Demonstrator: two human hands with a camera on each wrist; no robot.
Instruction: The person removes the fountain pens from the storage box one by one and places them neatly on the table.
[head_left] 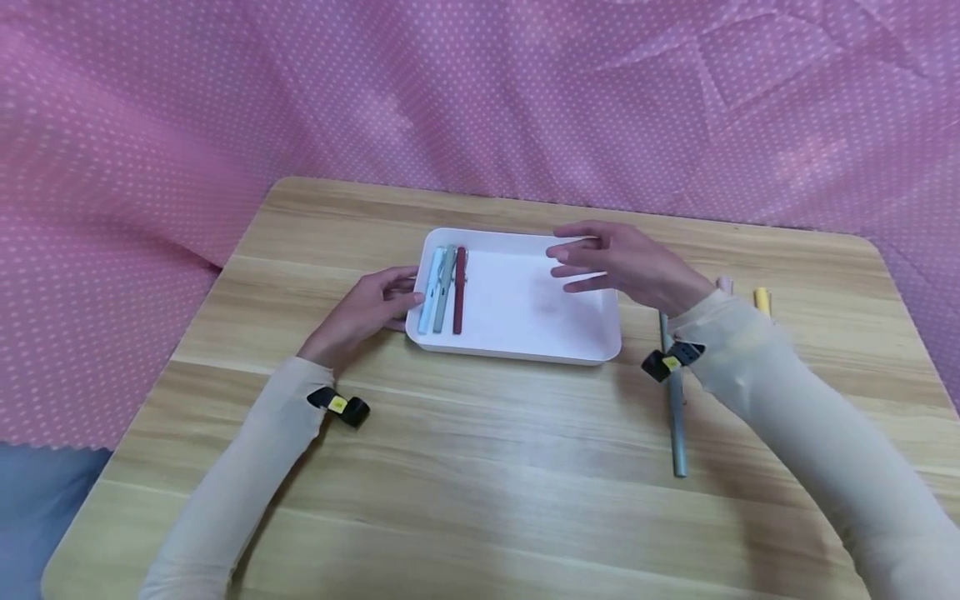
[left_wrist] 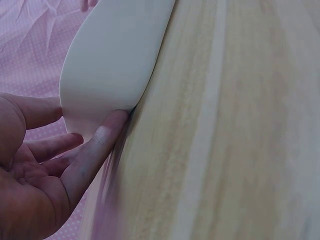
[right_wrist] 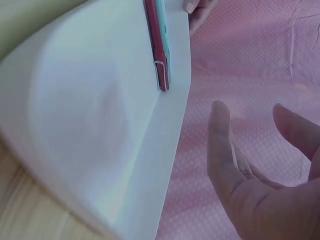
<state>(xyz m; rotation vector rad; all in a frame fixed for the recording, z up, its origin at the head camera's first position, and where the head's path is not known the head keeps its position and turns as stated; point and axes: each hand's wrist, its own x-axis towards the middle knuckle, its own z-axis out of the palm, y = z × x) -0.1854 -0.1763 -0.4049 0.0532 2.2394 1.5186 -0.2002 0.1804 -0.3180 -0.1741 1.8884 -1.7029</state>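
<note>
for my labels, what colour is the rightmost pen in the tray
Dark red; the rightmost pen shows best in the head view.

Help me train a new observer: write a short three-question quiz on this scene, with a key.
1. How many slim pens lie in the white, shallow rectangular tray?
2. True or false: in the head view, the dark red pen is the rightmost of these.
3. What touches the tray? A: only the person's bare left hand; B: both hands; C: neither hand.

Key: 1: three. 2: true. 3: A.
</note>
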